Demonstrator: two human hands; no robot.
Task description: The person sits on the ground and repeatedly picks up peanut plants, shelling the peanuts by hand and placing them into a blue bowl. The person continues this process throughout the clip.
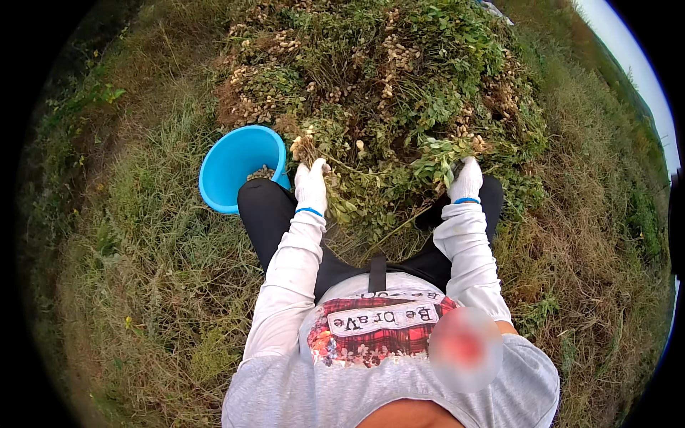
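Note:
My left hand (311,187), in a white knit glove, grips the root end of a peanut plant (303,150) with pods on it. Over my right knee, my gloved right hand (466,181) is closed around leafy peanut stems (440,156); a few pods show just beyond the fingers. Against the outside of my left knee stands a blue plastic bucket (225,166), tilted towards me. Some picked peanuts (261,173) lie in its bottom, partly hidden by the knee. Loose green vines (369,206) spread between my legs.
A large heap of uprooted peanut plants (342,69) with clusters of pods (398,56) rises in front of me. Dry, matted grass (176,278) lies to the left and more grass (578,224) to the right. My bent legs (267,219) frame the near vines.

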